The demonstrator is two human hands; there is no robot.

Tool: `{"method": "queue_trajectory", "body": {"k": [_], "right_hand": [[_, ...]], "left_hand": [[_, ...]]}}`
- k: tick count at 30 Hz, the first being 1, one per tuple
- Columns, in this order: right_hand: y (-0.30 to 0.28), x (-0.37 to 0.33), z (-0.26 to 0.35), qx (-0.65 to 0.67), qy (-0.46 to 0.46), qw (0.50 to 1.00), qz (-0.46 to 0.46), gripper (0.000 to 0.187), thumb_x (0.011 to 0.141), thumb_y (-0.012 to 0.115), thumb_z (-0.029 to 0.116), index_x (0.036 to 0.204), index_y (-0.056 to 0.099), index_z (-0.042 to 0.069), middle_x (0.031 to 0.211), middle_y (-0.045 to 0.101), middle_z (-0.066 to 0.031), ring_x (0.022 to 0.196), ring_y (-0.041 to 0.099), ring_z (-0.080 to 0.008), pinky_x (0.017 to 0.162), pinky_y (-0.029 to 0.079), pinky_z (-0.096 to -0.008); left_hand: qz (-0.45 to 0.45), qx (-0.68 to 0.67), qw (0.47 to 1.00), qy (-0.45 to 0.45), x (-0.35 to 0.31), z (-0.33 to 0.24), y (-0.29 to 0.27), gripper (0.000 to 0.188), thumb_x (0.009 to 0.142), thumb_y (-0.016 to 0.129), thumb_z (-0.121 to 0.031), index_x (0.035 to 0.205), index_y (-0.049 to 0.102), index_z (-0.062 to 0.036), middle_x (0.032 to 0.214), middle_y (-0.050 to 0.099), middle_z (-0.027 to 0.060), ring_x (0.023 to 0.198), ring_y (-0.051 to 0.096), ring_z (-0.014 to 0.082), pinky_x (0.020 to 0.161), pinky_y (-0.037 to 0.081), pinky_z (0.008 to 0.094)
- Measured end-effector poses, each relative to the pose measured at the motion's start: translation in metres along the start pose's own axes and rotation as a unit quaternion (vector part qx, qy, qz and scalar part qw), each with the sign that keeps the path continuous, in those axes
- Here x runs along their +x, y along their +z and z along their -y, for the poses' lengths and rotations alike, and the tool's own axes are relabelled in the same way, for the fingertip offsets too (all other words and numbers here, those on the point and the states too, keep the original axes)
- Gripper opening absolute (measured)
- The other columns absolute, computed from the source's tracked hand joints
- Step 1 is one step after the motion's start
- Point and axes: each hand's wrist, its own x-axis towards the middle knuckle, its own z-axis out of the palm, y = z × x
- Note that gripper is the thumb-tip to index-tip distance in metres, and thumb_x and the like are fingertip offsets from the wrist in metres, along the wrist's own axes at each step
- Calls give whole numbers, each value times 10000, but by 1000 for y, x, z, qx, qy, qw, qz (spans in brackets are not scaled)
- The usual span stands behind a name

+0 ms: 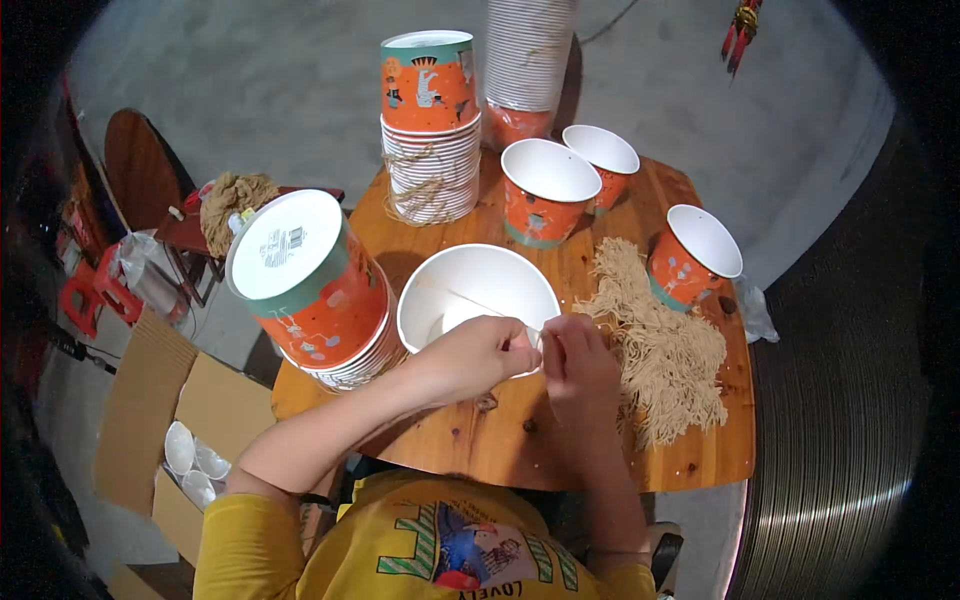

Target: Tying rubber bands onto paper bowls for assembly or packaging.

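Observation:
A large paper cup (425, 285) stands in front of me with its white mouth facing up. Just at its near right rim, my left hand (475, 352) and my right hand (580, 370) meet, both with fingers pinched together. Between them they hold a thin beige string (478, 303), which stretches across the cup's mouth. Whether it is knotted cannot be seen, as the fingers cover that spot. A loose heap of cut beige strings (670, 370) lies right of my right hand.
Upside-down stacks of orange cups stand at the left (325, 300) and back (430, 120), the latter draped with strings. A tall white stack (528, 60) rises behind. Upright orange cups (548, 195) stand around the right side. An open cardboard box (225, 400) sits beside the wooden table (480, 455).

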Motion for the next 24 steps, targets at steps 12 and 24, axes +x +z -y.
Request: {"method": "queue_trajectory", "body": {"k": [12, 24], "right_hand": [[-13, 9, -3, 121, 13, 988, 94, 132, 825, 628, 88, 950, 586, 84, 883, 593, -108, 762, 621, -315, 640, 506, -398], [-13, 13, -5, 93, 23, 992, 84, 62, 862, 601, 93, 915, 587, 64, 798, 604, -106, 680, 594, -237, 603, 474, -331]], "left_hand": [[32, -18, 999, 1, 13, 10, -7, 315, 919, 591, -317, 850, 590, -10, 694, 562, 20, 615, 535, 96, 540, 453, 263], [68, -180, 980, -45, -32, -20, -20, 266, 1002, 415, -219, 883, 573, -42, 727, 538, -23, 649, 471, 44, 589, 397, 196]]}}
